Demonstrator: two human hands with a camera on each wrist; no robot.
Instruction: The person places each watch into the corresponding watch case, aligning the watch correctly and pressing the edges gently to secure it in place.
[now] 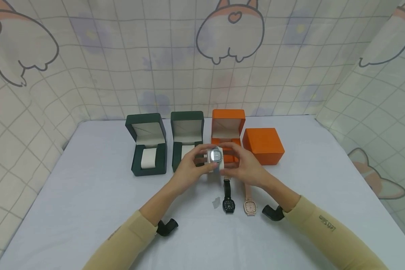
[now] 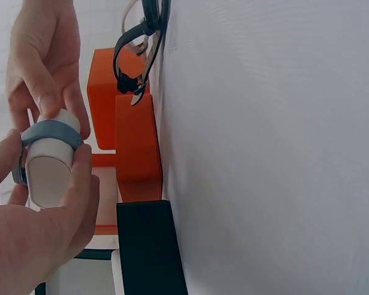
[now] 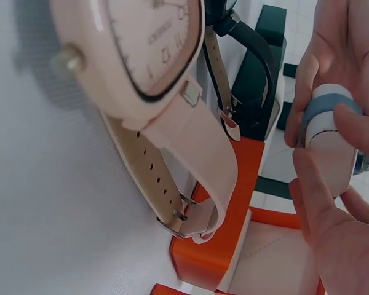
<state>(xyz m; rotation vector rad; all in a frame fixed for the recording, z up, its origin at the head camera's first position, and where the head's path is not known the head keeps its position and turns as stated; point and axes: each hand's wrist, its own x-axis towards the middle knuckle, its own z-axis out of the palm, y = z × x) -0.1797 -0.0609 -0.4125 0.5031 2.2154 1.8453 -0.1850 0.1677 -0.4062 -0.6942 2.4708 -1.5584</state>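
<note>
Blue-strapped wristwatch (image 1: pixel 216 155), looped round a white cushion (image 2: pixel 50 149), is pinched between left hand (image 1: pixel 190 164) and right hand (image 1: pixel 245 167) above the table (image 1: pixel 87 187) toward its far edge, dial facing the person, cushion's long axis left-to-right.

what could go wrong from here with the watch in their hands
The left hand and right hand hold the cushion in mid-air by the fingers, so it might slip. The watch strapped round it could slide off under an uneven push. If dropped, it might hit the black watch or pink watch on the table nearby.
</note>
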